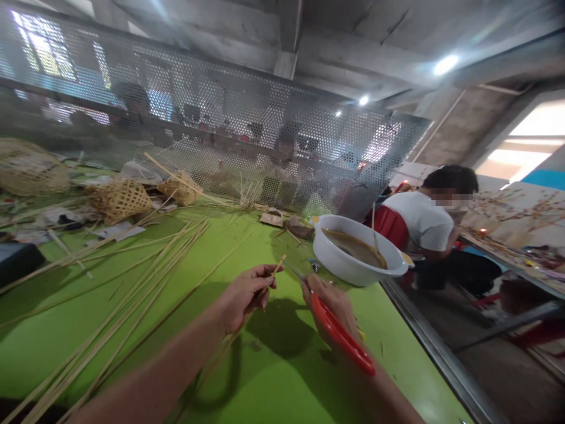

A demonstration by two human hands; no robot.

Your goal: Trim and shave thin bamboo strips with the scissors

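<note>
My left hand [243,294] is closed in a pinch on a thin bamboo strip [277,268], whose tip sticks up just past the fingers while the rest runs back under my forearm. My right hand [333,306] grips scissors with red handles [342,335]. Their metal blades [295,272] point at the strip's tip and nearly touch it. Both hands hover above a green table [282,365].
Long bamboo strips [132,277] lie across the table's left half. Woven baskets [118,199] sit at the far left. A white basin of brown liquid [355,250] stands by the right edge. A person in a white shirt [424,221] crouches beyond it. A perforated metal screen [247,135] backs the table.
</note>
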